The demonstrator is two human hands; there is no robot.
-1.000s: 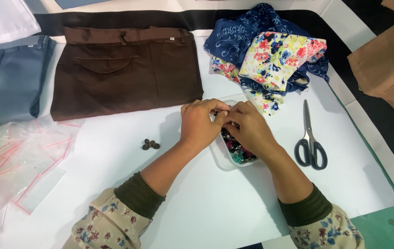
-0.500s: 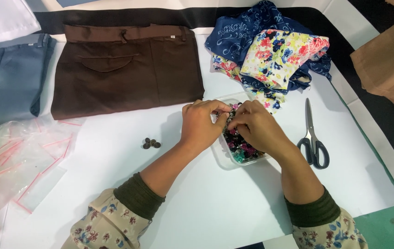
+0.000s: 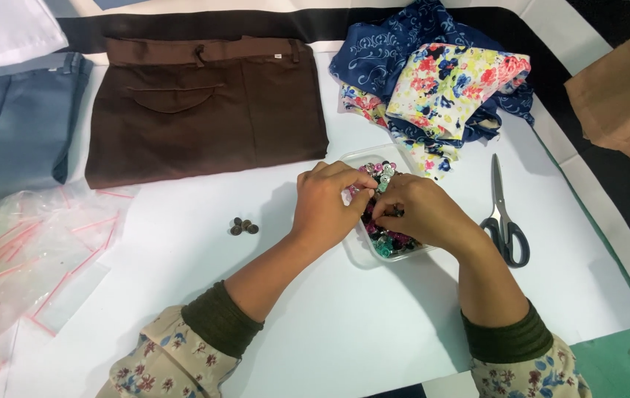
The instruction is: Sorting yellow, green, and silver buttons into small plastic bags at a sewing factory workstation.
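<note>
— Any packaging near the brown trousers (image 3: 204,110)?

— Clear zip bags with red seal strips (image 3: 42,258), lying flat in a loose heap below the trousers' left corner. A small white tag (image 3: 277,56) sits on the trousers' waistband, right of centre.

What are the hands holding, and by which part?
Both hands, left and right, have fingertips in the clear box of buttons. Whether they pinch a button cannot be told.

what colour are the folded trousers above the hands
Dark brown trousers, plain with no pattern; clearest in the head view.
</note>
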